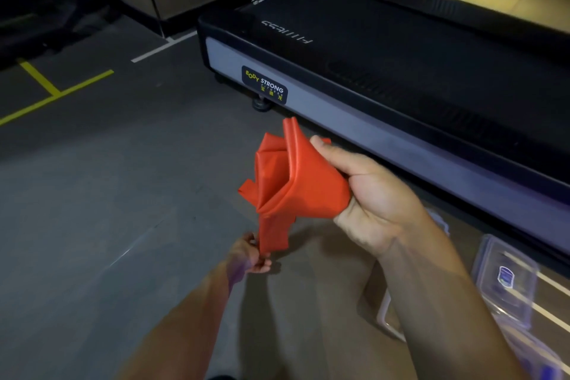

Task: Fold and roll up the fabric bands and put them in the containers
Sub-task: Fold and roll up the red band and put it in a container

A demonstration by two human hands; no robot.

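Looming across the upper right, a black treadmill [401, 49] with a grey side rail sits on the dark floor [108, 194], which carries yellow and white painted lines. Clear lidded containers [505, 281] lie at lower right, just beside the treadmill's rail and partly behind the right forearm. The red-orange fabric band [296, 182] hangs in mid-air between the two hands, above the floor and well left of the containers. Its long axis runs near vertical: a bunched, partly folded mass sits at the top, narrowing to a twisted tail below. The right hand [370, 203] grips that upper bundle, thumb over the top fold and fingers curled behind it. The left hand [251, 256], lower down, pinches the tail end. The band looks thin, smooth and slightly glossy, with loose, uneven folds. Judged from this, rolling is not yet tidy; the right hand is nearer the containers.
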